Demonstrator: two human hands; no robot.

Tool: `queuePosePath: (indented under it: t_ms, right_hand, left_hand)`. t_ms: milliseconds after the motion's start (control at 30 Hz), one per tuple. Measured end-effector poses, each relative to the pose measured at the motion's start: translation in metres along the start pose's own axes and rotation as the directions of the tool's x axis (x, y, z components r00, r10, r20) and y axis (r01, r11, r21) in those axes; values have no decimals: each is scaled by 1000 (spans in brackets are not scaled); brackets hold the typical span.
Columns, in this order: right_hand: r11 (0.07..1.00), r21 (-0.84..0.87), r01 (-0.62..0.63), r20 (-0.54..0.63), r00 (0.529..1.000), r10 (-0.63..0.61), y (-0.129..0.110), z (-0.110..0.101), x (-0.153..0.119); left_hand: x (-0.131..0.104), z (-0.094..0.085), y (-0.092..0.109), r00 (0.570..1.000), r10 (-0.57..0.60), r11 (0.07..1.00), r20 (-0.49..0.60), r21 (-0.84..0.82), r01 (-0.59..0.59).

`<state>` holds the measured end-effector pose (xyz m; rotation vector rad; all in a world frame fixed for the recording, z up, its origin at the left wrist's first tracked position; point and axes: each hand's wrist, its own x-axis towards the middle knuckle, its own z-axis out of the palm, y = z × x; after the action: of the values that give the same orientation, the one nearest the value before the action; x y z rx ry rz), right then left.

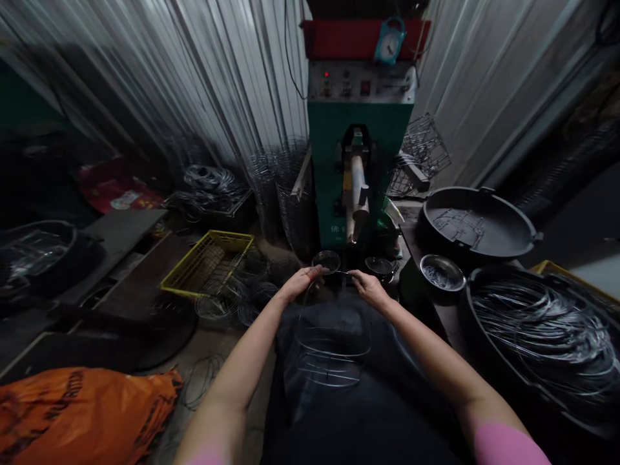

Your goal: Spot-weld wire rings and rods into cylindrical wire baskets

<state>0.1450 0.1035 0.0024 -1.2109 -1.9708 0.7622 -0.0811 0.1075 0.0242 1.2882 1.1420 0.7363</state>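
My left hand (301, 283) is closed on a thin metal wire, its fingers pinched near the wire's left part. Opposite it, my right hand (367, 285) pinches the same wire (338, 272) at the right. The wire runs between both hands, just in front of the green machine (361, 116). Below the hands, a wire frame (334, 352) with rounded corners lies over the dark apron (349, 413) on my lap. Small round dishes (327, 261) stand behind the hands at the machine's foot.
At the right are a large black pan (479, 223), a metal bowl (442, 272) of small parts and a tub of wire rings (547, 336). A yellow crate (208, 261) and wire coils (220, 300) lie left. An orange sack (87, 413) sits at the lower left.
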Motion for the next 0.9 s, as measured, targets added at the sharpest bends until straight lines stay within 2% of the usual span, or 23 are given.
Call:
queuePosePath:
  t_ms: [67, 133, 200, 233, 300, 333, 400, 467, 533, 800, 900]
  right_hand:
    - [1000, 6, 14, -2, 1000, -14, 4, 2, 1]
    - [999, -34, 22, 1, 1000, -22, 9, 3, 1]
    - [994, -101, 38, 10, 999, -38, 14, 4, 1]
    - [990, -134, 47, 16, 999, -45, 16, 4, 1]
    - [980, -191, 58, 23, 998, -54, 20, 5, 1]
    - [975, -214, 59, 24, 998, -55, 21, 5, 1]
    - [968, -245, 58, 28, 998, -52, 23, 5, 0]
    - [964, -259, 53, 30, 998, -47, 24, 6, 0]
    - [963, -265, 51, 33, 999, -44, 24, 7, 1]
    - [958, -280, 62, 52, 997, -50, 22, 8, 2]
    - [944, -326, 54, 61, 997, -36, 22, 5, 2]
  left_hand:
    - [4, -3, 1, 999, -27, 999, 27, -26, 27]
    - [8, -4, 1, 999, -11, 999, 30, 38, 10]
    - [10, -1, 2, 998, 56, 975, 40, 214, -63]
    - [11, 1, 3, 993, 105, 935, 46, 337, -114]
    - [10, 7, 7, 980, 193, 779, 44, 600, -180]
    - [8, 10, 9, 975, 222, 680, 27, 712, -175]
    - [6, 16, 12, 972, 232, 499, -32, 862, -91]
    - [4, 21, 14, 974, 212, 395, -79, 919, -11]
    - [4, 25, 14, 975, 199, 358, -95, 934, 18]
    - [5, 34, 7, 970, 228, 327, -85, 945, 5]
    - [7, 37, 7, 976, 202, 327, -82, 945, 11]
